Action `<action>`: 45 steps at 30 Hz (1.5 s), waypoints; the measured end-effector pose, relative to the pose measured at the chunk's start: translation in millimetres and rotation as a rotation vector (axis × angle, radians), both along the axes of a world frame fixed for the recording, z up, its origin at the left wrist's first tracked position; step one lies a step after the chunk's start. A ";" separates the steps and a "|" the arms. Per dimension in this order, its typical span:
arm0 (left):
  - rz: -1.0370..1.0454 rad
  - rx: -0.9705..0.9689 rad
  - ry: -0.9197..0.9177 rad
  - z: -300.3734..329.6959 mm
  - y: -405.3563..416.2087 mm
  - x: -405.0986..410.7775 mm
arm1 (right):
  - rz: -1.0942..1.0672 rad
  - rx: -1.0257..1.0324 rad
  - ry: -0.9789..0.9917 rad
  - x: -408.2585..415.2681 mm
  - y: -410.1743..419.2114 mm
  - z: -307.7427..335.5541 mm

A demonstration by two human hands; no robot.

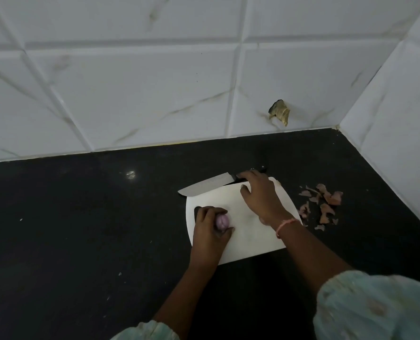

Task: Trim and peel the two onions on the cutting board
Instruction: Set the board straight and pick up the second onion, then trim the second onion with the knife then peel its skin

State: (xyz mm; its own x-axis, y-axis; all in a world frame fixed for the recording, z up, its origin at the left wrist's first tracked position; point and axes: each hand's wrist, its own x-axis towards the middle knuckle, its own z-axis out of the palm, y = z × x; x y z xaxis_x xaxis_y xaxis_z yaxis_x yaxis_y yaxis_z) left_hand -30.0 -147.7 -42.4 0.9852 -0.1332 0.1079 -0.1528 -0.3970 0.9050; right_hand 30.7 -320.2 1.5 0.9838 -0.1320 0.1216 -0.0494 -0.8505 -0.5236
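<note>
Fingers of the left hand (210, 225) curl round a peeled purple onion (221, 222) at the white cutting board's (248, 231) nine o'clock edge. At twelve o'clock the right hand (259, 192) lies over the knife (205, 186) handle, its hold unclear; skins (323, 202) litter the dark surface (81, 217) at three o'clock, and no lettering shows.

White tiled walls (135, 94), black countertop (81, 229)

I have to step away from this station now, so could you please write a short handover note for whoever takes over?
Left hand: grips a purple onion, which looks peeled, on the white cutting board.
Right hand: rests on the handle of the knife at the board's far edge; blade lies flat, pointing left.
Onion skins are piled on the black counter right of the board.
A second onion is not visible; it may be behind the right wrist.
Left: find and check the second onion, finish any trimming.
</note>
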 end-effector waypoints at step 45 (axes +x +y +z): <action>-0.337 0.224 -0.111 12.0 -87.9 -1.3 | -0.480 0.541 0.161 -173.4 -44.2 27.2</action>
State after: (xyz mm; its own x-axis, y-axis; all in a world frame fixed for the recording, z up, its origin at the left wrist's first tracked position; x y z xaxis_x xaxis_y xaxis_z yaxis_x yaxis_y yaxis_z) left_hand -31.3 -235.5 -30.3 0.8665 -0.4781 0.1432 -0.3997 -0.4930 0.7728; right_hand -142.7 -364.5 28.7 0.8028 -0.5526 -0.2237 -0.4628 -0.3410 -0.8183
